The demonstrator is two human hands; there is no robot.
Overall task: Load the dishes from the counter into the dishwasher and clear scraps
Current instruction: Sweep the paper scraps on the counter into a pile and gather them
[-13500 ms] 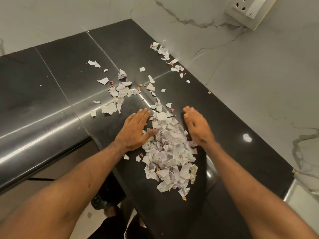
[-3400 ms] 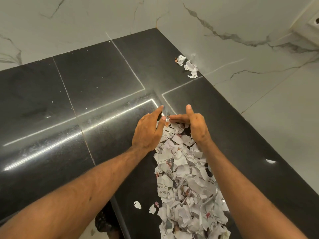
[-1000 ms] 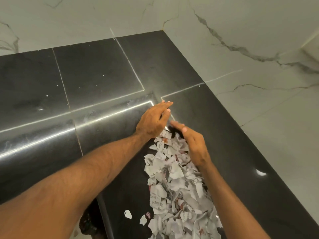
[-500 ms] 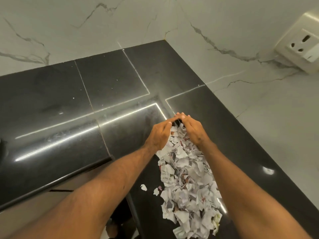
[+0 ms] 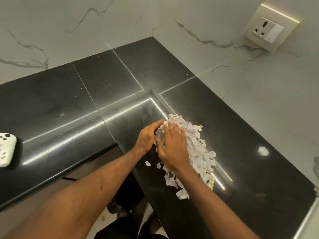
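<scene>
Right hand (image 5: 172,150) lies flat, palm down and fingers spread wide, on top of the heap of torn white printed paper scraps (image 5: 196,146), covering the heap's left part. It holds nothing. Left hand (image 5: 147,138) stands just beside it with fingers straight and close together, their tips touching the heap's left edge near its far end; it too grips nothing.

The heap stretches along the glossy black stone counter (image 5: 241,152), from the inner corner of the L-shaped top towards the person, and spills out to the right of the right hand. Two small loose paper bits (image 5: 148,163) lie on the counter just left of the heap, near the right wrist.

At the far left edge a white plastic device with dark buttons (image 5: 6,149) rests on the counter. On the white veined marble wall (image 5: 259,100) sits a cream wall socket (image 5: 270,32).
</scene>
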